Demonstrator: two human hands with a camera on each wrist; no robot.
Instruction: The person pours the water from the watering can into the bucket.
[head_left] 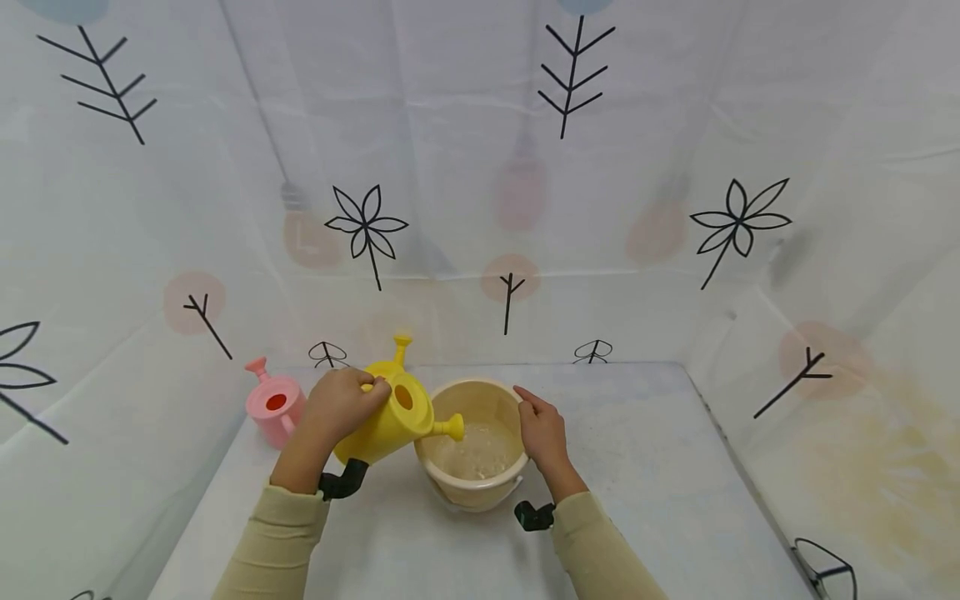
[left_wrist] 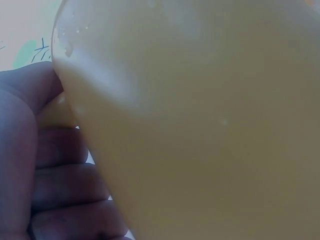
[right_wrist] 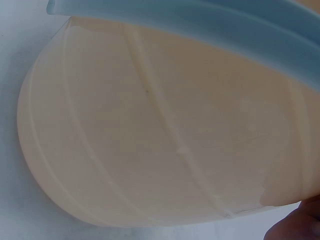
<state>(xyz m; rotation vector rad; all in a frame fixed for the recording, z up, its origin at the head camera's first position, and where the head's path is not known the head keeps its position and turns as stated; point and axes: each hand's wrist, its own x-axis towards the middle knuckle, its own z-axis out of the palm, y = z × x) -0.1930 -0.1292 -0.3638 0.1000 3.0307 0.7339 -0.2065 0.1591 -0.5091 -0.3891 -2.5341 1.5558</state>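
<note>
My left hand [head_left: 347, 400] grips the handle of a yellow watering can [head_left: 390, 427], fingers curled round it. The can is tilted to the right, its spout over the left side of a cream bucket [head_left: 438, 400]. In the left wrist view, the can's wall [left_wrist: 200, 125] fills most of the picture, with water drops near its edge. My right hand [head_left: 543, 429] holds the bucket's right rim. Bubbly water [head_left: 480, 454] shows inside the bucket. In the right wrist view, the bucket's ribbed outer wall [right_wrist: 165, 130] spans the picture, a fingertip at its lower right.
A pink watering can [head_left: 275, 406] stands at the table's left edge. Behind the tilted can, a second yellow watering can [head_left: 402, 343] is partly hidden. Both stand on a white table [head_left: 630, 467], with a patterned cloth [head_left: 450, 167] hanging behind and at the sides.
</note>
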